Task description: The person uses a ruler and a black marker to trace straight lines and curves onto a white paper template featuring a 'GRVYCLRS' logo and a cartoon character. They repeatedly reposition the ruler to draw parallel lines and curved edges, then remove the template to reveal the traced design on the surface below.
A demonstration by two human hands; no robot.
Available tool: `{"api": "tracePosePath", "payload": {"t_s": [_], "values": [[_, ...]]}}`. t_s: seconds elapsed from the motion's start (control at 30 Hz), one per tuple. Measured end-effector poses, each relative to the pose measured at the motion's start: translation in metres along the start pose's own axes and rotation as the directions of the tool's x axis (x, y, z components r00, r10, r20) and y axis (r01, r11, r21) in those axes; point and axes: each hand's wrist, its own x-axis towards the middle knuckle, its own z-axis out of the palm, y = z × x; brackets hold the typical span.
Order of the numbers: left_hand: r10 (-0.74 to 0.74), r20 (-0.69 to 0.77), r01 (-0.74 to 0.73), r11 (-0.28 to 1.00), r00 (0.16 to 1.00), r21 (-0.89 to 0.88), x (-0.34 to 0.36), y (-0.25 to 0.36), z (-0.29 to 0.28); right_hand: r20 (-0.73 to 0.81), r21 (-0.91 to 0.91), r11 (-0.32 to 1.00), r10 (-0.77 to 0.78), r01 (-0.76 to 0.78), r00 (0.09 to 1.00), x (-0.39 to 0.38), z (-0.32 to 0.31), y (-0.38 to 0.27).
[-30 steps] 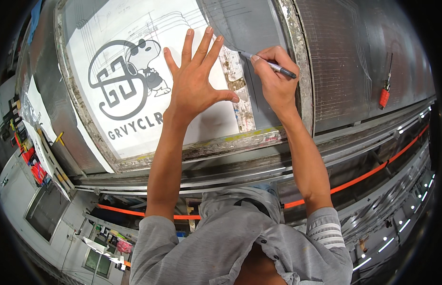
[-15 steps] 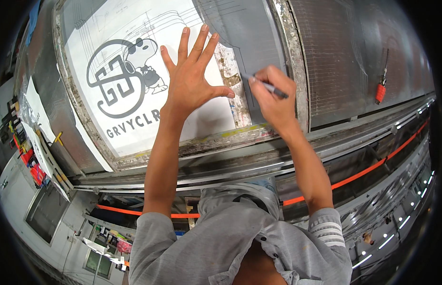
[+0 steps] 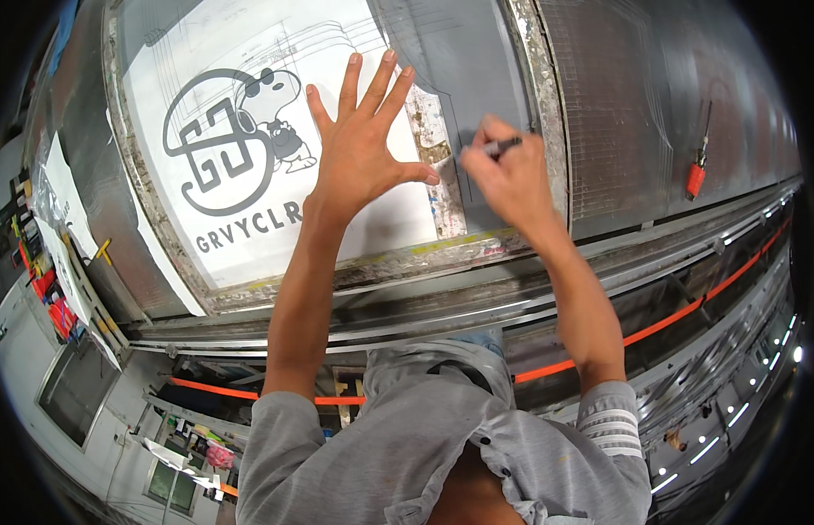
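My left hand (image 3: 361, 144) lies flat with its fingers spread over a white sheet (image 3: 380, 229) inside a screen-printing frame (image 3: 555, 131). The sheet bears a grey logo with a cartoon dog (image 3: 280, 114). Just past my left thumb runs a worn, paint-flecked strip (image 3: 448, 206), and the thumb tip reaches its edge. A dark pen (image 3: 505, 146) is pinched in my right hand (image 3: 516, 179), over the grey mesh (image 3: 485, 79) right of the strip. Thin dark lines show on the mesh beside the pen; my fingers partly cover its tip.
A metal work surface (image 3: 625, 96) with fine scribed lines extends right of the frame. On it lies a red-handled tool with a thin shaft (image 3: 696, 179). Metal rails (image 3: 424, 325) and an orange bar (image 3: 643, 335) run between me and the frame. Loose papers (image 3: 70, 201) hang at left.
My right hand has turned, so the pen's back end now points up and right instead of down and right. My left hand stays spread on the sheet; the view has shifted slightly.
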Motion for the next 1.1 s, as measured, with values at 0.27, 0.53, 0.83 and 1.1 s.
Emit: {"api": "tracePosePath", "payload": {"t_s": [0.27, 0.53, 0.83, 1.1], "values": [[-0.002, -0.009, 0.001, 0.999, 1.0, -0.041, 0.0, 0.0, 0.0, -0.075, 0.049, 0.999, -0.01, 0.014, 0.997, 0.061, 0.005, 0.001], [-0.02, 0.035, 0.021, 0.999, 0.999, -0.024, -0.002, -0.002, -0.003, -0.26, 0.455, 0.888, 0.194, -0.057, 0.946, 0.036, -0.004, -0.016], [-0.221, -0.135, 0.238, 0.963, 0.966, 0.129, -0.016, -0.017, -0.011, 0.188, -0.334, 0.893, -0.251, 0.302, 0.95, -0.048, 0.048, -0.027], [-0.238, -0.224, 0.254, 0.966, 0.945, 0.045, -0.003, -0.106, -0.064, 0.095, -0.542, 0.771, -0.34, 0.335, 0.936, 0.055, 0.077, -0.038]]}}
